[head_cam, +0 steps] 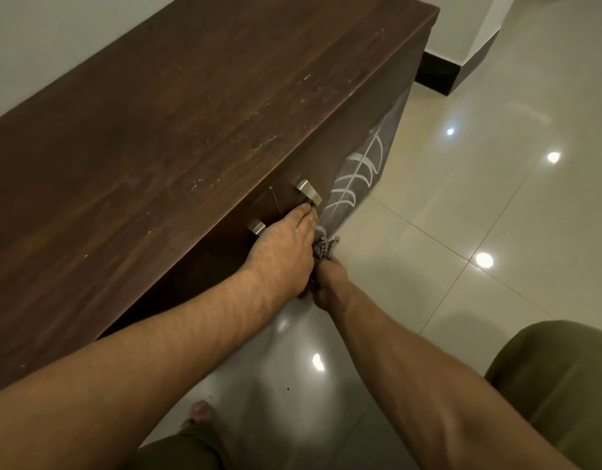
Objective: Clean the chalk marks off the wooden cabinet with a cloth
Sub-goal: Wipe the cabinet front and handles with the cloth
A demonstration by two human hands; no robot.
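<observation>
In the head view, I judged the wipe needed firm, overlapping strokes along the door, with one of my hands bracing it. My left hand [282, 247] lay flat, fingers straight, on the wooden cabinet [191, 130] front by the metal handles [309, 191], holding nothing. My right hand [330, 283] gripped the bunched cloth [325, 249] beside it. The chalk marks [358, 174] sat just beyond the cloth, unwiped.

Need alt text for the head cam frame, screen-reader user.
A person's right hand grips a small grey checked cloth at the front of a dark brown wooden cabinet, beside white chalk marks shaped like a leafy stem. The left hand rests flat on the cabinet front between two silver metal handles; the floor is glossy beige tile.
</observation>
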